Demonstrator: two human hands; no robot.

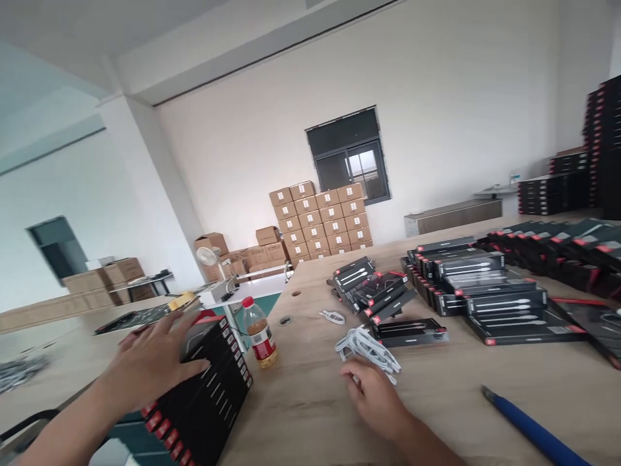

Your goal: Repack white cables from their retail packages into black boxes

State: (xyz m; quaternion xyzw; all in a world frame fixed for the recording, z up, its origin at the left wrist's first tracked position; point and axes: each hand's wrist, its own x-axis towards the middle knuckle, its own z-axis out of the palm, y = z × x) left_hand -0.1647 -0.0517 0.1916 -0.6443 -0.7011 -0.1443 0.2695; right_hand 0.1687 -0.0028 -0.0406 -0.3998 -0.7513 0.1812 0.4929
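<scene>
My left hand is spread over the top of a stack of flat black boxes with red corners at the table's left edge. Its fingers are stretched out and the thumb lies along the near face. My right hand is curled just above the table, with nothing visible in its fingers. Right beyond it lies a bundle of white cables; whether the fingertips touch it I cannot tell. A single coiled white cable lies farther back. One black box rests beside the bundle.
A drink bottle with a red cap stands by the left stack. Jumbled black boxes and piled boxes cover the table's back right. A blue-handled tool lies front right. Brown cartons are stacked against the far wall.
</scene>
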